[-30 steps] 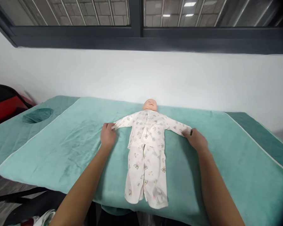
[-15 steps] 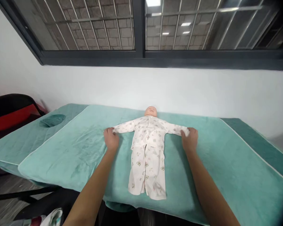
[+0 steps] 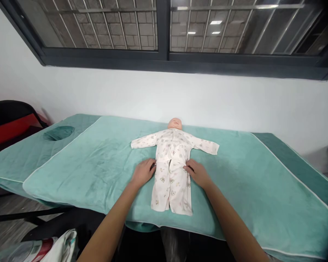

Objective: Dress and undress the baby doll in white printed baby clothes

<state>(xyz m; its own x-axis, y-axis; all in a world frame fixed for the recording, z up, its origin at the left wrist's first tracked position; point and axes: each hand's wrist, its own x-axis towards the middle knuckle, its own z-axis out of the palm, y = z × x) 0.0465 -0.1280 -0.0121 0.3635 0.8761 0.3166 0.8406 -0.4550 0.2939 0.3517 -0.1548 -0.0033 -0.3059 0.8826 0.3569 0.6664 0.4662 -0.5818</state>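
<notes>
A baby doll (image 3: 175, 123) lies face up, head toward the wall, in a white printed long-sleeved baby top (image 3: 172, 143) with both sleeves spread out. Matching baby pants (image 3: 171, 185) lie straight below, their waist meeting the top's hem. My left hand (image 3: 144, 171) is at the left side of the waist, fingers closed on the edge of the pants. On the opposite side my right hand (image 3: 199, 173) pinches the pants' waist between thumb and fingers. The cloth hides part of the fingertips on both sides.
Under the doll is a massage bed (image 3: 93, 163) with a green cover and a face hole (image 3: 58, 133) at the left. A white wall (image 3: 164, 92) and a barred window stand behind. A red and black chair (image 3: 13, 123) is at the left; a clear bottle (image 3: 24, 251) lies lower left.
Both hands have let go of the sleeve cuffs and moved inward and down to the waist of the pants. The sleeves stay spread. The view has shifted slightly.
</notes>
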